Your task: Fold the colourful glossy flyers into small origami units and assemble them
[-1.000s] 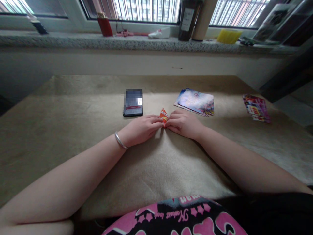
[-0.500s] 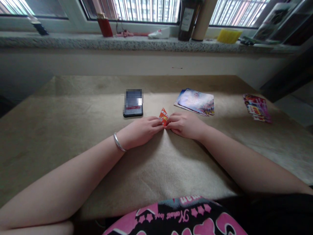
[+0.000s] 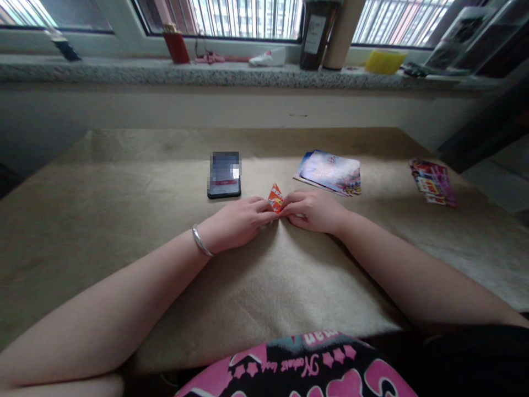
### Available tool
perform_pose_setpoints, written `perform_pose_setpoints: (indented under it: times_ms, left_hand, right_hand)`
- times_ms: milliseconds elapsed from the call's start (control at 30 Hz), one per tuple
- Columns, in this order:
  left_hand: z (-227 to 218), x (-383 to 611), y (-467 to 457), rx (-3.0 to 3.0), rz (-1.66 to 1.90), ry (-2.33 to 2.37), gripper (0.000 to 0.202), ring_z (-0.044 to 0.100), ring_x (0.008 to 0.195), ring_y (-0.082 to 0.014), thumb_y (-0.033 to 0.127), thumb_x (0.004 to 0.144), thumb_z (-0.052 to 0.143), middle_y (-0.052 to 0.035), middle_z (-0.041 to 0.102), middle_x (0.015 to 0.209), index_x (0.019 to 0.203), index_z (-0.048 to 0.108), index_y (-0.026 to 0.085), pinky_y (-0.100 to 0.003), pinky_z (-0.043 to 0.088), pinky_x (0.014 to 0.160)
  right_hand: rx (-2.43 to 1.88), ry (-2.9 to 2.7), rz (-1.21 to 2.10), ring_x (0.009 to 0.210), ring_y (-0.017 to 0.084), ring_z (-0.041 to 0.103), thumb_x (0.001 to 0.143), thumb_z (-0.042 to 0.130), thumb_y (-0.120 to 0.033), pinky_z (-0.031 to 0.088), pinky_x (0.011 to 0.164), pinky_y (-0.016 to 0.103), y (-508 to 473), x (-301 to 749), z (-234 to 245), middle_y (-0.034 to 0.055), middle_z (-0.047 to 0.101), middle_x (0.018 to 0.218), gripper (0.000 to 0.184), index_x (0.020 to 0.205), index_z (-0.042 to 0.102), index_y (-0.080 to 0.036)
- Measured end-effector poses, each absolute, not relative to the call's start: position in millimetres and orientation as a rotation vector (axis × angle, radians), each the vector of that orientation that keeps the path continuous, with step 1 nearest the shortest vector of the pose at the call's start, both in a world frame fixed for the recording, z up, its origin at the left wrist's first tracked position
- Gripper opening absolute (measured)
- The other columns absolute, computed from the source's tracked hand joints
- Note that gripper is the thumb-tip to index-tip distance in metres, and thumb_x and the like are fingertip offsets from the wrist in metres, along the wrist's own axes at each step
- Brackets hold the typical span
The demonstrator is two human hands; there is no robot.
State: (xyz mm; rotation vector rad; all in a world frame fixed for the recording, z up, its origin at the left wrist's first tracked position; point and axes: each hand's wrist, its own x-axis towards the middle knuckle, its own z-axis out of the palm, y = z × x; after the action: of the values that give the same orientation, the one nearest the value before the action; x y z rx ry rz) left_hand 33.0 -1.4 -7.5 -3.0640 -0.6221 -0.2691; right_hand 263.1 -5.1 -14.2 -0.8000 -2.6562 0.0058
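A small folded piece of red printed paper (image 3: 275, 198) stands up between my two hands in the middle of the table. My left hand (image 3: 237, 221), with a silver bangle at the wrist, pinches it from the left with curled fingers. From the right, my right hand (image 3: 312, 210) pinches the same paper, fingers pressed together. Both hands rest on the beige felt cloth (image 3: 124, 209) that covers the table.
A dark phone (image 3: 223, 174) lies just beyond my left hand. A stack of colourful cards (image 3: 330, 172) lies beyond my right hand, and a pink printed leaflet (image 3: 433, 182) sits at the far right. The windowsill behind holds a red cup (image 3: 176, 45), a dark bottle (image 3: 314, 33) and a yellow box (image 3: 384, 61).
Both hands have shifted very slightly on the folded paper, which has tilted a little to the left. Nothing else on the table has moved.
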Motion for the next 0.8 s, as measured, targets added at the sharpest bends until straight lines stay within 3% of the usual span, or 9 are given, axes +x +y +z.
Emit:
perform_pose_setpoints:
  times_ms: [167,533,800]
  left_hand:
    - [-4.2,32.5,1.8,-3.087,-0.226,-0.564,0.041,0.054,0.109,-0.0193,0.005,0.085,0.043,-0.0088,0.058,0.117,0.12,0.058,0.02,-0.034,0.046,0.095]
    - [-6.6,26.7,5.3,-3.168,-0.277,-0.592,0.042,0.055,0.109,-0.0169,0.006,0.086,0.042,-0.0075,0.057,0.121,0.121,0.058,0.022,-0.032,0.045,0.097]
    - [-8.7,30.2,1.0,-3.076,-0.271,-0.602,0.046,0.052,0.114,-0.0204,0.009,0.082,0.047,-0.0097,0.056,0.122,0.126,0.053,0.019,-0.035,0.045,0.099]
  right_hand:
    - [-0.827,-2.724,-0.115,0.078,0.017,0.062,0.082,0.05,-0.019,0.046,0.067,0.029,-8.3,261.8,-9.5,0.0043,0.071,0.092,0.023,0.089,0.072,-0.022]
    - [-0.895,-2.702,0.001,0.083,0.018,0.063,0.081,0.051,-0.018,0.048,0.073,0.031,-7.9,264.5,-12.0,0.0052,0.07,0.094,0.024,0.087,0.073,-0.022]
    - [-1.04,-2.64,-0.037,0.082,0.02,0.064,0.082,0.049,-0.017,0.05,0.076,0.033,-11.1,262.5,-10.5,0.0072,0.071,0.092,0.025,0.089,0.073,-0.019]
